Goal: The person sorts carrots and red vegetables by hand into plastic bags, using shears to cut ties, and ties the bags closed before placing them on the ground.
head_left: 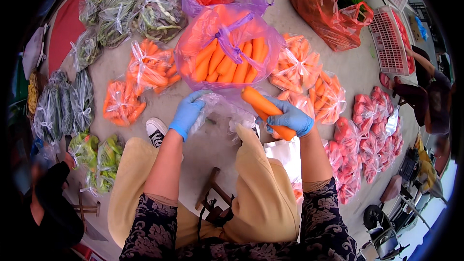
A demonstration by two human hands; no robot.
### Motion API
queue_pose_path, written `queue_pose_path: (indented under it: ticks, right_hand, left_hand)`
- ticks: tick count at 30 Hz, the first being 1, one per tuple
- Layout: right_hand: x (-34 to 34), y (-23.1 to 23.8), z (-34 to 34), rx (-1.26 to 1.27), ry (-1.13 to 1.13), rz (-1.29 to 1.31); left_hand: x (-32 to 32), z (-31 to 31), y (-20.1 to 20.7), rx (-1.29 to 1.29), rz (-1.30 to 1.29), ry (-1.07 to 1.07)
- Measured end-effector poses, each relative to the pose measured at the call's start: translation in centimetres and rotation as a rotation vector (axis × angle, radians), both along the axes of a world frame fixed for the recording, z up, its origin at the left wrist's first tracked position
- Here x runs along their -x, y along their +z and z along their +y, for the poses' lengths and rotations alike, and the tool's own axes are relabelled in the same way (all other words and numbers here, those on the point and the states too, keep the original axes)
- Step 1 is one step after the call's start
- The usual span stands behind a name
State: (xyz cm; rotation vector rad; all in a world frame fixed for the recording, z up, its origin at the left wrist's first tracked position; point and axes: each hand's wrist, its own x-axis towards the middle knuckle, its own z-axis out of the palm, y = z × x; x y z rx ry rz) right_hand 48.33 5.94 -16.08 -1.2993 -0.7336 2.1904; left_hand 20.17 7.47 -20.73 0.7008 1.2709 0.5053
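Note:
My right hand [294,117], in a blue glove, is closed around carrots [261,102]; two long orange ones show, slanting up to the left. My left hand [187,114], gloved the same way, grips the edge of a thin clear plastic bag [217,105] that hangs between both hands. Just beyond them stands a big purple-tinted bag [181,63] full of carrots, with a purple tie across its top. Tied clear bags of carrots lie to its left [123,101] and right [296,63]. My left palm is turned away, so the thumb's hold is partly hidden.
At the far left lie bags of green vegetables [116,19]; bags of peppers [92,157] sit nearer. Bags of red produce [369,135] cover the right. A red bag [331,14] and white crate [386,38] stand far right. People sit at both sides.

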Motion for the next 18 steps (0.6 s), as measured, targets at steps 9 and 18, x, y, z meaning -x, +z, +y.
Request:
queue_pose_path:
  ticks: [9,18]
  right_hand:
    - [12.4,-16.0,-2.8,0.640,-0.081,0.194]
    - [12.9,-24.7,-4.7,0.297,-0.237,-0.255]
  left_hand:
    - [-2.0,-6.7,-2.5,0.095,0.011,0.384]
    - [-0.1,-5.1,-0.1,0.529,-0.320,0.612]
